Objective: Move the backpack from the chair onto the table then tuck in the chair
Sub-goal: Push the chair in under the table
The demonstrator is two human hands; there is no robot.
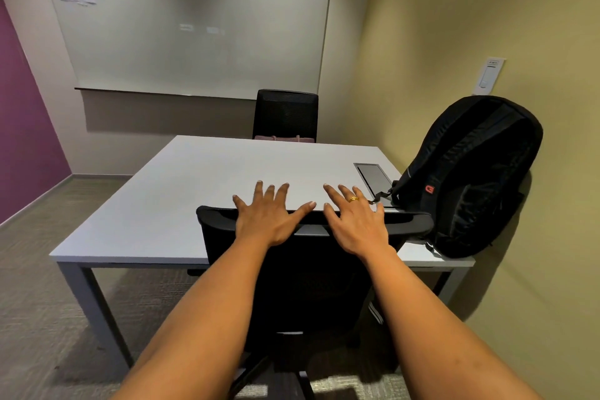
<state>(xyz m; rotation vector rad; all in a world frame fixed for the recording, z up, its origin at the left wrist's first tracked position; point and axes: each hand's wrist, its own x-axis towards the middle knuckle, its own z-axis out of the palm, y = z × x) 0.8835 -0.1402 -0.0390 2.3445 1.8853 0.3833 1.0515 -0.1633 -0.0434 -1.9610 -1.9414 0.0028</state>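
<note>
A black backpack (470, 178) stands upright on the right end of the white table (181, 204), leaning against the yellow wall. A black office chair (292, 286) stands at the table's near edge, its backrest top level with the tabletop. My left hand (271, 214) lies over the top edge of the backrest with its fingers spread and straight. My right hand (355, 219), with a gold ring, lies beside it on the same edge, fingers likewise spread.
A second black chair (285, 114) is tucked in at the table's far side, with something pink on its seat. A grey cable hatch (373, 177) is set into the tabletop near the backpack. A whiteboard (194, 19) hangs behind. Carpet lies open to the left.
</note>
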